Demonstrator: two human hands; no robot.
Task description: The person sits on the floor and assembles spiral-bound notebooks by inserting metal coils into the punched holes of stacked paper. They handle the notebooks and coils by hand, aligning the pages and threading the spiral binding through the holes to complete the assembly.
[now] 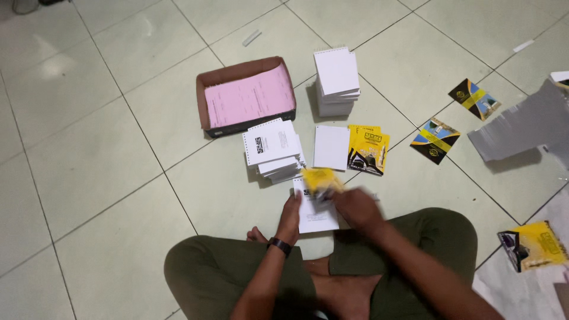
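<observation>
— What have you got in your hands?

— My left hand [290, 216] is closed on the left edge of a white booklet [314, 216] lying on the floor tiles [95, 154] just in front of my crossed legs. My right hand [355, 207] is blurred; it is at a yellow cover [320, 179] on the booklet's far end, but I cannot tell whether the fingers are pinched shut on it.

— How many piles are out there?

— Two white stacks: a tall one [336, 80] far off in the middle, and a lower printed one [274, 148] near my left hand. Between the booklet and the tall stack lies a single white sheet [331, 147], with a small pile of yellow covers [368, 149] just to its right.

— And the box?

— One brown cardboard tray [237, 72], far left, with pink paper [249, 98] inside. Two loose dark-and-yellow cards [435, 139] lie to the right, one yellow packet [536, 244] sits near right, and one grey board [521, 127] at the far right.
</observation>
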